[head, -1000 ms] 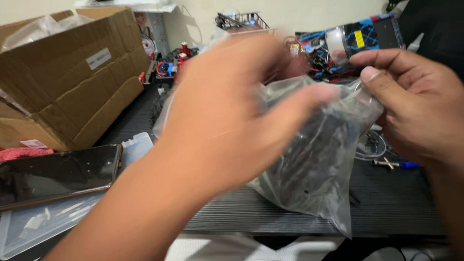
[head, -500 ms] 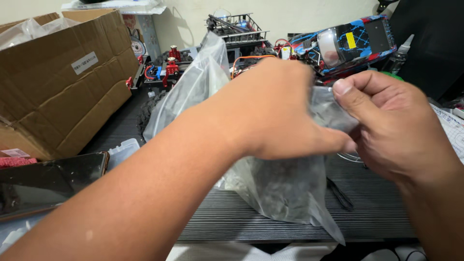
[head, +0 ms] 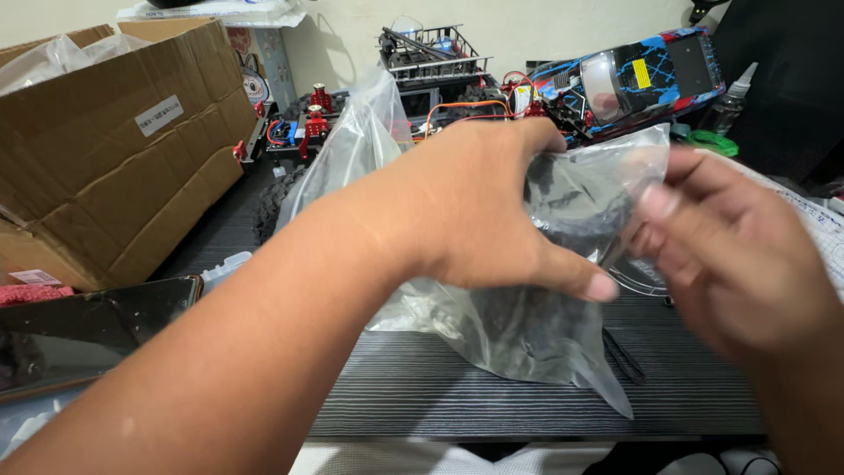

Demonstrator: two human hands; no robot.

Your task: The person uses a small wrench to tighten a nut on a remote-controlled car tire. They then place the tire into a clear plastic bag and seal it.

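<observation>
Plastic bag (head: pixel 545 325) of dark small parts stood upright on the table (head: pixel 492 387), in front of the red-framed model truck chassis (head: pixel 308 132). Left hand (head: pixel 475 211) had its grip closed over the bag's upper part; right hand (head: pixel 738 264), blurred, pinched the bag's top right edge. Judged step: working at the bag's mouth. Separating the film would call for opposed pinches. Cardboard box (head: pixel 114 158) lay well left of the bag.

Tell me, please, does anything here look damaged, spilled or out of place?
Nothing stands out. The left hand and right hand hold a clear plastic bag of dark parts above the dark table; the bag looks whole, nothing spilled.
</observation>
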